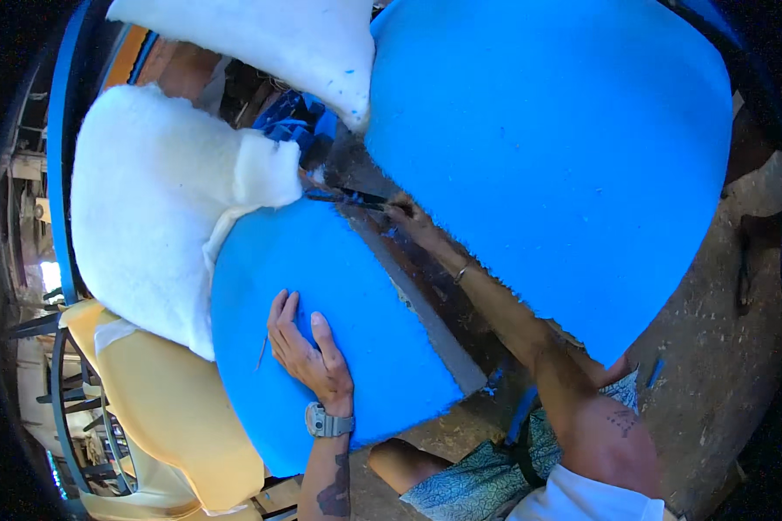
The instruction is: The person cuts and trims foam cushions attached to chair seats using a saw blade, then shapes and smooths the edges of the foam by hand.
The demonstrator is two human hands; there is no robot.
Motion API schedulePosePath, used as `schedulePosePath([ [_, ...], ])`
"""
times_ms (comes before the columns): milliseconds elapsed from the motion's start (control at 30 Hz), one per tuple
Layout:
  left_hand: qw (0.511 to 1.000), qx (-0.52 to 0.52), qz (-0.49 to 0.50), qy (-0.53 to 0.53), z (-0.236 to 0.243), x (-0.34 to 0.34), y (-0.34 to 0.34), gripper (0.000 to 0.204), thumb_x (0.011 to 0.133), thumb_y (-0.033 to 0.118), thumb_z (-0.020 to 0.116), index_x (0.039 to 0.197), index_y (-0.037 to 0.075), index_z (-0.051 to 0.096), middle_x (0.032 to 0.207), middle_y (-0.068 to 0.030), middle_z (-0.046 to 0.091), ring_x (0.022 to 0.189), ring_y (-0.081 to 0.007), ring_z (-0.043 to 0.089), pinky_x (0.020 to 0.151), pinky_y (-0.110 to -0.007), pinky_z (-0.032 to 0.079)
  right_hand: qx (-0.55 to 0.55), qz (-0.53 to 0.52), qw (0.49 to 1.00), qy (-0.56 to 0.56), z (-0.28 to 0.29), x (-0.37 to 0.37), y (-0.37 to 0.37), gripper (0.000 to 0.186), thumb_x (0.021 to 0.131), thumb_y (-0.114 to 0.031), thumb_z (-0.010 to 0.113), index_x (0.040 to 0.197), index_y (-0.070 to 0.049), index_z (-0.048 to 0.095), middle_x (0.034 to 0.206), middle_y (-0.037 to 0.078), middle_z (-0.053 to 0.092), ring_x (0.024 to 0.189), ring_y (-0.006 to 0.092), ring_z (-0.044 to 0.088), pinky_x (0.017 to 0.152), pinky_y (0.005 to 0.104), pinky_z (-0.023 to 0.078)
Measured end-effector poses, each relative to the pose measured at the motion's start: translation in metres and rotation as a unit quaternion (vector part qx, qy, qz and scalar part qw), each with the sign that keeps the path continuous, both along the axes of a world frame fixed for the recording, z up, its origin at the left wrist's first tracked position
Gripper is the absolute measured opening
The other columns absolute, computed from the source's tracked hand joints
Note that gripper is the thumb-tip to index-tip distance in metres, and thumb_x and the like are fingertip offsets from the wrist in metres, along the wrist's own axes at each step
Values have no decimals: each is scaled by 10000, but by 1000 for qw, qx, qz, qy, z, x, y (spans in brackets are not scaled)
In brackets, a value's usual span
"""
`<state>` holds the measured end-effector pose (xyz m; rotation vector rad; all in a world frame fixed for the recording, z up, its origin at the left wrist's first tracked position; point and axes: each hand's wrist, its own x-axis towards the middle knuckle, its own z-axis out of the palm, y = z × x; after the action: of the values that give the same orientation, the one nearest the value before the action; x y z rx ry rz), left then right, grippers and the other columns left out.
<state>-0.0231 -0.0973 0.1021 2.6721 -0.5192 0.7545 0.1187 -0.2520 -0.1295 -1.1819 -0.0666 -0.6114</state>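
My left hand (308,347), with a grey watch on its wrist, lies spread on a blue foam piece (356,304). My right hand (404,211) is closed around the handles of dark scissors (349,199). Their blades point left, near the far edge of the blue foam piece, just by the corner of a white batting piece (148,200). This batting covers the foam's left side, and a flap of it is folded over. A larger blue foam sheet (556,156) stands beside my right forearm, its ragged edge running along the arm.
Cream foam pieces (161,391) lie at the lower left beside dark curved frames (61,395). Another white batting piece (269,39) hangs at the top. Blue scraps (295,122) sit behind the scissors. Concrete floor (686,339) shows at the right.
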Motion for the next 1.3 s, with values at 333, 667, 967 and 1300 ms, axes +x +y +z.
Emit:
schedulePosePath([
  [333,1000,-14,7,16,-4,-5,6,366,930,275,459,1228,80,541,1318,-105,512,1185,-293,480,1025,-423,304,54,16,998,22,-25,1,11,204,889,-269,644,953,-79,610,807,-9,570,717,94,521,686,262,445],
  [667,1000,-17,-3,-1,2,0,5,366,921,266,466,1222,72,541,1317,-109,512,1176,-292,484,1019,-420,309,57,71,995,34,20,7,9,225,900,-301,633,940,-82,602,759,-17,580,629,91,495,611,251,420],
  [967,1000,-19,-3,-9,-3,-3,5,363,919,271,482,1213,68,545,1314,-110,515,1161,-291,494,1016,-420,313,15,13,999,43,24,-25,-4,243,900,-314,645,947,-80,598,848,-4,585,707,109,507,666,270,420],
  [1300,1000,-15,0,-22,-1,-5,5,345,911,262,521,1203,81,556,1301,-96,527,1160,-286,496,1019,-420,316,7,42,994,-100,54,-82,-8,276,910,-333,637,967,-68,589,974,21,572,823,130,496,745,296,399],
])
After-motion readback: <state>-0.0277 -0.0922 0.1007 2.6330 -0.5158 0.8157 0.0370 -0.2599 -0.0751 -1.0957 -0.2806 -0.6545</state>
